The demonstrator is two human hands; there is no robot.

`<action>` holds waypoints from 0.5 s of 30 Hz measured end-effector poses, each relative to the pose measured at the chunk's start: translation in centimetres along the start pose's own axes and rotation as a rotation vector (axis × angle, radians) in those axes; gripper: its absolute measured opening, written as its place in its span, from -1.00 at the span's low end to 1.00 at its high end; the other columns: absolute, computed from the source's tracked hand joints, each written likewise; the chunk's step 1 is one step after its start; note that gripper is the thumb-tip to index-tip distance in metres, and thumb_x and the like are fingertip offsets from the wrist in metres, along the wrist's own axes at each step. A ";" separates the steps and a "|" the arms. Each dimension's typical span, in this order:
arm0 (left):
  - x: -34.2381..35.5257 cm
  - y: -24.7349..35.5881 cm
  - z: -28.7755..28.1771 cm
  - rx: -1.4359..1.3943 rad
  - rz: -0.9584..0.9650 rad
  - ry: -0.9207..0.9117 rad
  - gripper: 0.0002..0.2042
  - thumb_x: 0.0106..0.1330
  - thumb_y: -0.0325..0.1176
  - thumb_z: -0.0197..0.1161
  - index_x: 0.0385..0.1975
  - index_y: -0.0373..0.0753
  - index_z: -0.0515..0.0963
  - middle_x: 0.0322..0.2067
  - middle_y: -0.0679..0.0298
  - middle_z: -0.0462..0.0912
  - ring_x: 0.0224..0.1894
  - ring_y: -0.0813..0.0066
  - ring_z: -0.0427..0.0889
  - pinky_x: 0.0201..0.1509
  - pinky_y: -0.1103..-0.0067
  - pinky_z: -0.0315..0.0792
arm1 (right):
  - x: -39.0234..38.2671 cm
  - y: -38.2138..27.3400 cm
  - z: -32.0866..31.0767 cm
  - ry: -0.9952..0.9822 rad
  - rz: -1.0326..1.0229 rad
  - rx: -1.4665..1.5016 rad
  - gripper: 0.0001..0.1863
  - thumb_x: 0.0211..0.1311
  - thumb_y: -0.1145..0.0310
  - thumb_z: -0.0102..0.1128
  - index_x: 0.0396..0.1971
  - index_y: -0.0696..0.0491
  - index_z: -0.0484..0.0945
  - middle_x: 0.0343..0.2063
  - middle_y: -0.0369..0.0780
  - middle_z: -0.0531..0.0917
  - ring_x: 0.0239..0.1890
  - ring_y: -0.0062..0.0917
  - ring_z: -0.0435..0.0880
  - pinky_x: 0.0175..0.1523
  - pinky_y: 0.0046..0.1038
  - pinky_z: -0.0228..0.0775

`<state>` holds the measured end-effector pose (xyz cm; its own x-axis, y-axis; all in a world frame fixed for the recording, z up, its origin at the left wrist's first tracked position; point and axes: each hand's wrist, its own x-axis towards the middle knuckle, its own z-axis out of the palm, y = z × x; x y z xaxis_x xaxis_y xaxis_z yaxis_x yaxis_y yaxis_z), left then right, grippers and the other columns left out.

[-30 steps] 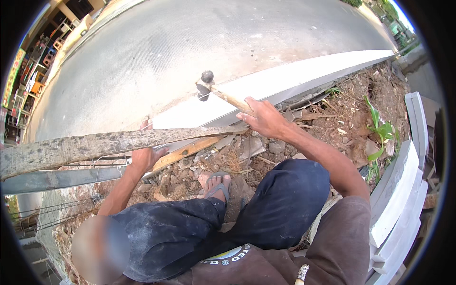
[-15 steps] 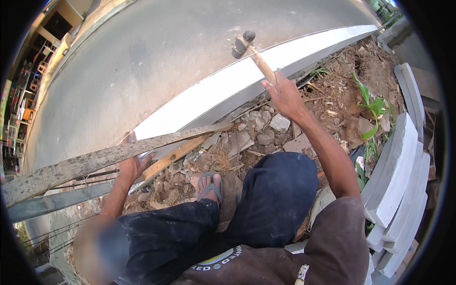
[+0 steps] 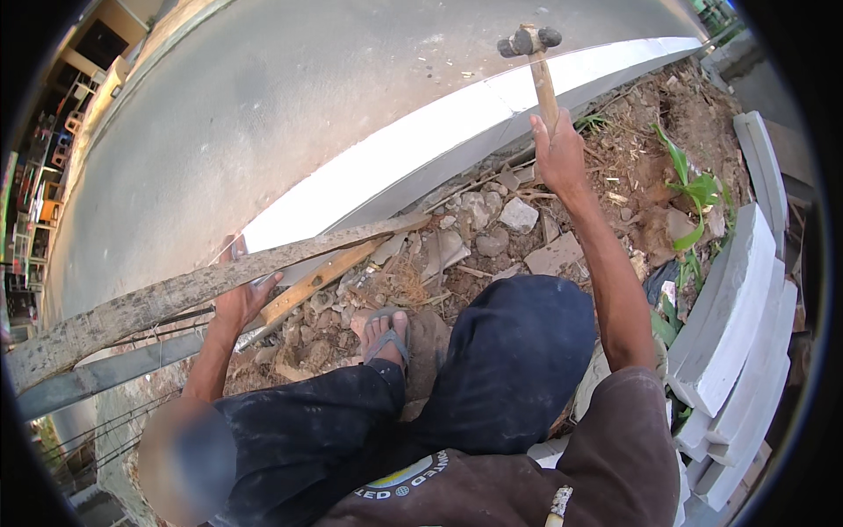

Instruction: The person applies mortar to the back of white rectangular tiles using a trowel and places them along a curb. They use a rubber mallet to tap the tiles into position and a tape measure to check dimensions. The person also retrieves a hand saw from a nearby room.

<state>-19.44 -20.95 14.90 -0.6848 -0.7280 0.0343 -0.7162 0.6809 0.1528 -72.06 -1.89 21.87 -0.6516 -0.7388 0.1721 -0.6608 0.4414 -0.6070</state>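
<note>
My right hand (image 3: 560,154) is closed around the wooden handle of a mallet (image 3: 543,75). Its dark, double-ended head is raised over the road beside a long row of white kerb blocks (image 3: 395,145). At the near left end of that row, my left hand (image 3: 239,303) reaches beneath a weathered plank (image 3: 176,303). Its fingertips show beyond the plank and its thumb on the near side, clasping the end kerb block; the plank hides the middle of the grip.
Grey road (image 3: 219,140) lies beyond the kerb. Broken stones (image 3: 518,215) and soil fill the near side, around my sandalled foot (image 3: 386,338). A yellowish timber (image 3: 316,285) lies below the plank. Spare kerb blocks (image 3: 724,316) are stacked at right, near a green plant (image 3: 698,193).
My right hand and the mallet have swung to the right and slightly farther away, and the mallet's head has turned. My left hand has stayed at the kerb's end.
</note>
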 end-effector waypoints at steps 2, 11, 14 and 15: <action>0.3 0.6 0.8 -0.012 0.034 -0.004 0.07 0.12 -0.03 0.49 0.45 -0.44 -0.08 0.35 -0.30 0.09 0.38 -0.22 0.20 0.40 0.13 0.22 | 0.6 7.0 1.5 -0.144 -0.129 -0.286 -0.65 0.44 0.20 0.10 -0.30 0.24 0.39 -0.56 0.08 0.60 -0.52 -0.03 0.63 -0.41 -0.13 0.42; 0.3 0.6 0.5 0.033 0.004 -0.023 0.08 0.12 0.03 0.47 0.45 -0.46 -0.07 0.33 -0.31 0.13 0.38 -0.21 0.20 0.41 0.11 0.20 | -0.5 0.9 0.9 -0.058 -0.072 -0.075 -0.65 0.45 0.21 0.07 -0.25 0.27 0.38 -0.54 0.06 0.63 -0.48 -0.04 0.68 -0.38 -0.10 0.44; 0.1 0.4 0.3 0.059 -0.066 -0.106 0.09 0.16 0.10 0.41 0.46 -0.46 -0.11 0.36 -0.30 0.09 0.41 -0.21 0.15 0.44 0.12 0.17 | 2.1 2.4 2.3 -0.298 -0.125 -0.273 -0.62 0.46 0.18 0.05 -0.27 0.28 0.41 -0.53 0.06 0.63 -0.44 -0.09 0.68 -0.37 -0.14 0.44; 0.3 0.2 -0.2 0.056 -0.063 -0.081 0.09 0.16 0.11 0.41 0.46 -0.46 -0.11 0.36 -0.31 0.09 0.41 -0.20 0.15 0.45 0.13 0.16 | 3.0 0.2 1.5 -0.301 -0.127 -0.245 -0.61 0.47 0.17 0.04 -0.27 0.29 0.43 -0.52 0.04 0.63 -0.43 -0.12 0.67 -0.35 -0.15 0.43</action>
<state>-19.74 -21.10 15.15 -0.6451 -0.7623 -0.0536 -0.7631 0.6390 0.0963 -73.62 -4.78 21.05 -0.4451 -0.8952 -0.0237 -0.8218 0.4189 -0.3863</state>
